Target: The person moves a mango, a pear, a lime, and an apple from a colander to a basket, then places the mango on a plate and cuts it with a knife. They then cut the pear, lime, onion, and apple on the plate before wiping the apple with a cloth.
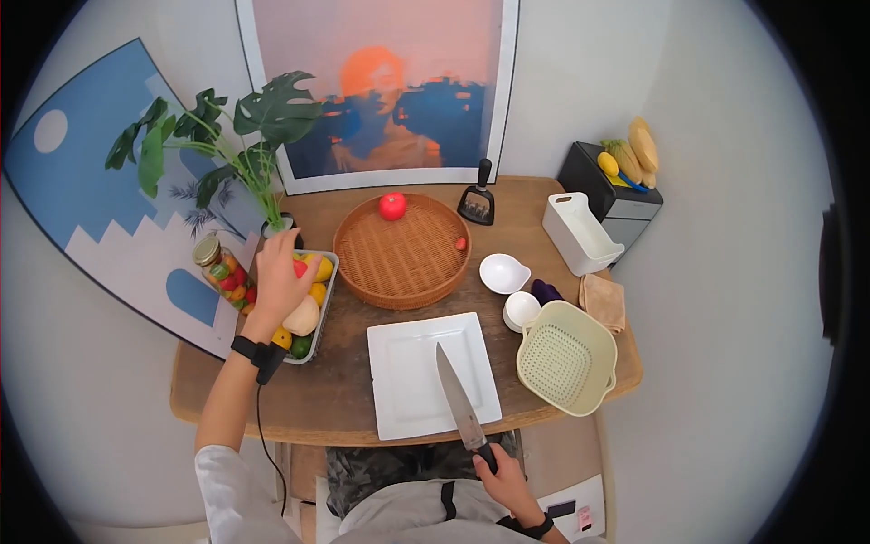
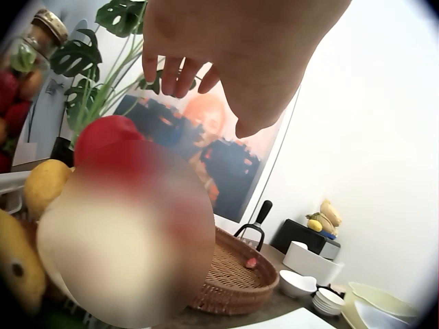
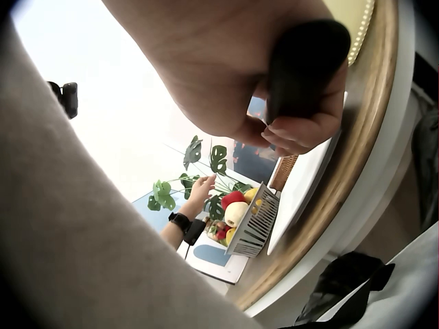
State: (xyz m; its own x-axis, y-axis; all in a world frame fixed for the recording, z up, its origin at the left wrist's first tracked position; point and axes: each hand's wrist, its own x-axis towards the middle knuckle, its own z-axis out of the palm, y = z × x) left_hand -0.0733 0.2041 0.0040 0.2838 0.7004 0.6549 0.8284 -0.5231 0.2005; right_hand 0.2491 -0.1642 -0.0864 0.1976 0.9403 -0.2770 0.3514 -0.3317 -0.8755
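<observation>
My left hand [image 1: 283, 279] is over the grey basket [image 3: 255, 232] of fruit at the table's left. Its fingers hang loosely bent above a red round fruit [image 2: 103, 136], with a gap between them in the left wrist view. A pale round fruit [image 1: 303, 317] and several yellow ones lie close by in the basket. My right hand [image 1: 509, 482] grips the black handle [image 3: 302, 68] of a kitchen knife [image 1: 459, 399] at the table's front edge. The blade points away from me, over the white square plate [image 1: 396, 376].
A round wicker tray [image 1: 399, 263] holds a red round fruit [image 1: 392, 207] and a small red piece. A glass jar [image 1: 225, 275] and a plant [image 1: 258, 172] stand left. To the right are white bowls [image 1: 504, 274], a pale colander [image 1: 566, 358] and a white bin [image 1: 580, 234].
</observation>
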